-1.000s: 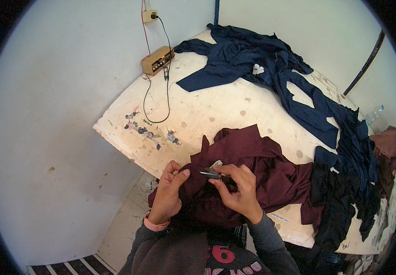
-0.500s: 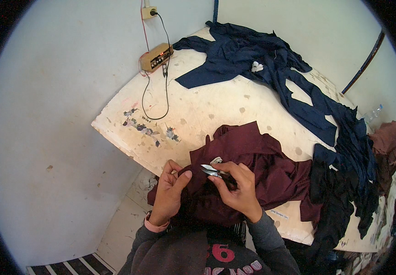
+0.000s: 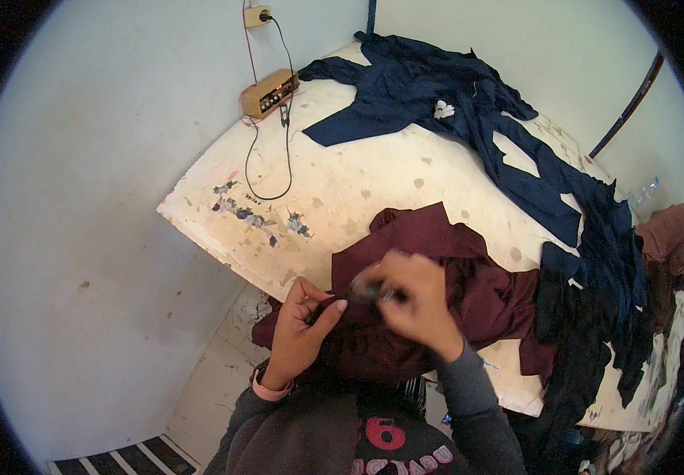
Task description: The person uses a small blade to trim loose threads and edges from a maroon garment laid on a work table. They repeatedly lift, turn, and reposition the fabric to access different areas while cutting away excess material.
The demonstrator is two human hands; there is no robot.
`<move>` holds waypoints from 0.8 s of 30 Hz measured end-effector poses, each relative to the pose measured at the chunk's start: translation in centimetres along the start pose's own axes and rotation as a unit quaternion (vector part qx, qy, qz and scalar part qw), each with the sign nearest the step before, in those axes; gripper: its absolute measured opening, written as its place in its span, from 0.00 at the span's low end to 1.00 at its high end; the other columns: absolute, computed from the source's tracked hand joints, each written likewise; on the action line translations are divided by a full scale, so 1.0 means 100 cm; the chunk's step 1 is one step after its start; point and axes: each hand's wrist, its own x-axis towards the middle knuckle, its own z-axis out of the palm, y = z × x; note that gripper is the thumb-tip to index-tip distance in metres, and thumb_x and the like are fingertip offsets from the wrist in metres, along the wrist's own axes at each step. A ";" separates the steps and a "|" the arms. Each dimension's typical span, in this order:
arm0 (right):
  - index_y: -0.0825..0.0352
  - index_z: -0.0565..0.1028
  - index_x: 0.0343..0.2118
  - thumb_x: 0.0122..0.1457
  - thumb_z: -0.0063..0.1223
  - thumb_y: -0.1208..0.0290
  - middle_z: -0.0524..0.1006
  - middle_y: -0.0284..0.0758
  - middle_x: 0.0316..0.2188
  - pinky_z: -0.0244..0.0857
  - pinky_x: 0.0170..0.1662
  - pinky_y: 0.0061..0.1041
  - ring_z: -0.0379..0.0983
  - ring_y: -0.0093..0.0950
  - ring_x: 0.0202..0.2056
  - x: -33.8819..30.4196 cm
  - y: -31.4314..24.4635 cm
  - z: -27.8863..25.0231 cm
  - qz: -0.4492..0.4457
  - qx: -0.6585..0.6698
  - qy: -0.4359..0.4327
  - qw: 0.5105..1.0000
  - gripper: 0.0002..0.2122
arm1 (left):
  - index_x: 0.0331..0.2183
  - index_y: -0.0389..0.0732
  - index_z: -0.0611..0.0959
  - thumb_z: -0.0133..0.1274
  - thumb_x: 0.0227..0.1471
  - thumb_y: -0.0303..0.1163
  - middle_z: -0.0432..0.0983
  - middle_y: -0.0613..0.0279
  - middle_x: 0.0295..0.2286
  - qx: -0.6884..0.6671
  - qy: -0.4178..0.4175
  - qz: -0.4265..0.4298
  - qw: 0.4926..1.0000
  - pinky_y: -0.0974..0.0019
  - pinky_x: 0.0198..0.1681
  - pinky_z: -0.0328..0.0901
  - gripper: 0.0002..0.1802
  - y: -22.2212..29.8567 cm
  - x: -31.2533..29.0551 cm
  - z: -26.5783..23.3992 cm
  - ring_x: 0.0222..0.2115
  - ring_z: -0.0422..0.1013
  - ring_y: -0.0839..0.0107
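Observation:
A maroon garment [image 3: 417,237] lies bunched over the table's near edge. My left hand [image 3: 302,328] pinches an edge of its cloth between thumb and fingers. Just to the right, my right hand [image 3: 413,305] is smeared by motion above the garment. Its fingers are closed round small metal thread snips [image 3: 369,290], which show only as a blur. Whether the blades touch the cloth or a thread cannot be made out.
Dark blue garments [image 3: 405,87] spread across the pale table [image 3: 342,182], with black cloth [image 3: 575,340] at the right. A tan box with knobs [image 3: 269,95] and a looping cable stands against the wall. A plastic bottle [image 3: 644,190] lies at the far right.
My right hand has turned and risen slightly with the snips, which have gone from sharp to blurred. My left hand has shifted a little to the right, still pinching the cloth.

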 end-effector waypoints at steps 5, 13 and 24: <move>0.64 0.79 0.43 0.53 0.72 0.58 0.82 0.35 0.42 0.70 0.49 0.29 0.79 0.32 0.45 0.045 0.072 -0.026 0.143 0.047 0.006 0.989 0.20 | 0.39 0.39 0.67 0.54 0.61 0.20 0.83 0.49 0.36 0.072 -0.004 0.067 0.995 0.71 0.47 0.69 0.11 0.027 -0.013 -0.023 0.40 0.78 0.70; 0.64 0.73 0.59 0.43 0.76 0.48 0.78 0.40 0.55 0.62 0.63 0.34 0.74 0.37 0.55 0.005 0.144 -0.051 0.218 0.134 -0.435 0.864 0.41 | 0.39 0.41 0.67 0.54 0.64 0.31 0.80 0.56 0.36 0.129 0.155 0.244 0.949 0.69 0.44 0.68 0.11 0.104 0.012 -0.086 0.37 0.73 0.74; 0.50 0.67 0.61 0.58 0.55 0.73 0.82 0.41 0.31 0.73 0.32 0.45 0.81 0.45 0.32 0.193 0.044 -0.343 -0.082 -0.665 0.189 0.718 0.27 | 0.53 0.33 0.78 0.51 0.66 0.29 0.82 0.59 0.42 0.167 0.079 0.574 0.798 0.68 0.46 0.72 0.16 0.314 0.290 -0.019 0.41 0.76 0.71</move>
